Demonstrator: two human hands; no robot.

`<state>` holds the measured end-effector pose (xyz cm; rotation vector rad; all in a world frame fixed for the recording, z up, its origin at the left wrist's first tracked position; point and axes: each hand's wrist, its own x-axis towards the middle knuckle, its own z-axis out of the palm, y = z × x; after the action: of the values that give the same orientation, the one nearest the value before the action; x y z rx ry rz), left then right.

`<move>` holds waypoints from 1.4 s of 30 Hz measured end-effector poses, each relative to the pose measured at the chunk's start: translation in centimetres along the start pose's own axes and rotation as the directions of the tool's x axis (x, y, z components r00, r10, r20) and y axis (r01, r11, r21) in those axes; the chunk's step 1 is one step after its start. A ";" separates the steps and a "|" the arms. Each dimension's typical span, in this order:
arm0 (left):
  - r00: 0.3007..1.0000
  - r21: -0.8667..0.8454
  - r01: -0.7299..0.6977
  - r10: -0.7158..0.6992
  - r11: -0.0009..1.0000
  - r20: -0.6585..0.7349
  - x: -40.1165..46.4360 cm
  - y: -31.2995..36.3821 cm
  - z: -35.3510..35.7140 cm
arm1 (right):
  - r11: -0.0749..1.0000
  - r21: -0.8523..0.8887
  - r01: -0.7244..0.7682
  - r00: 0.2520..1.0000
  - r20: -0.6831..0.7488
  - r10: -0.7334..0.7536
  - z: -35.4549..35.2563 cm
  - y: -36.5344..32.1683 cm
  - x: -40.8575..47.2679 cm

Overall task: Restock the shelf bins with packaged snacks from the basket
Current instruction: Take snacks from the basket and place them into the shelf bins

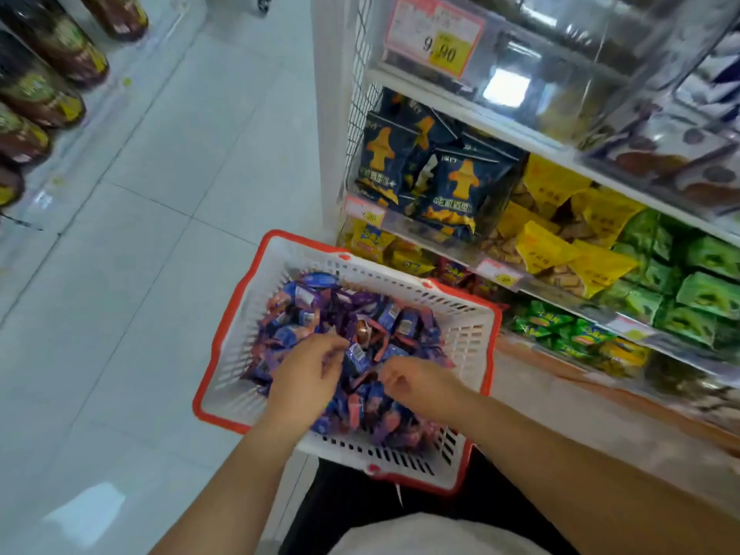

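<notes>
A white basket with a red rim (464, 334) sits on the floor beside the shelf, heaped with several small blue and purple snack packets (376, 314). Both of my hands are down in the heap. My left hand (308, 374) has its fingers curled around a few packets near the middle. My right hand (420, 384) lies just right of it on the packets, fingers curled inward; whether it holds a packet is hidden. The shelf bins (560, 250) stand to the right, with dark blue bags, yellow packs and green packs.
Clear acrylic bins (580, 74) with a 9.90 price tag (436, 38) fill the upper shelf. Price labels line the shelf edges. Dark bottles (44, 82) stand along the left aisle side. Pale tiled floor (160, 194) lies left of the basket.
</notes>
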<state>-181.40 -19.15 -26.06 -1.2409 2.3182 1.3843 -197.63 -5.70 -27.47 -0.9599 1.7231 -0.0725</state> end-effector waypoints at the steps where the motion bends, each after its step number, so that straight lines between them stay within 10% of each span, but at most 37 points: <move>1: 0.998 0.009 0.037 -0.037 0.999 0.054 -0.6 -0.6 0.9 | 0.999 -0.038 -0.017 0.999 0.047 0.019 1.8 0.9 0.7; 10: 0.961 -0.003 0.183 -0.178 0.983 0.213 -1.9 -2.1 3.7 | 0.830 -0.556 0.041 0.961 0.250 0.120 7.2 2.7 3.4; 17: 0.941 -0.184 0.289 -0.243 0.940 0.235 -0.8 -2.2 1.8 | 0.970 -0.241 -0.041 0.993 0.097 0.066 5.9 3.7 2.6; 23: 0.928 -0.234 0.296 -0.221 0.926 0.298 -0.3 -1.8 1.3 | 0.842 -0.539 0.028 0.997 0.078 0.017 8.9 4.3 2.0; 27: 0.921 -0.267 0.292 -0.196 0.918 0.336 -0.5 -1.7 0.8 | 0.970 -0.182 -0.158 0.973 -0.198 0.122 8.2 3.1 2.3; 30: 0.930 -0.256 0.271 -0.185 0.928 0.317 -0.6 -1.0 0.0 | 0.945 0.327 0.027 0.889 -0.440 0.126 5.7 1.6 0.7; 33: 0.904 -0.443 0.342 -0.161 0.829 0.397 -0.6 0.6 -1.3 | 0.852 0.357 0.382 0.742 -0.668 -0.053 2.3 -1.1 -2.1; 38: 0.928 -0.810 0.313 0.020 0.496 0.372 -0.4 3.8 -3.7 | 0.791 0.231 0.567 0.641 -0.726 -0.248 -1.4 -4.5 -5.2; 42: 0.974 -0.851 0.173 0.043 0.495 0.223 -0.1 5.4 -4.4 | 0.683 0.493 0.538 0.690 -0.724 -0.021 -2.7 -6.3 -6.4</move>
<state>-184.11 -21.36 -20.08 -1.2163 1.3143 2.6637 -195.95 -6.98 -18.33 -0.6559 1.9044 -1.3632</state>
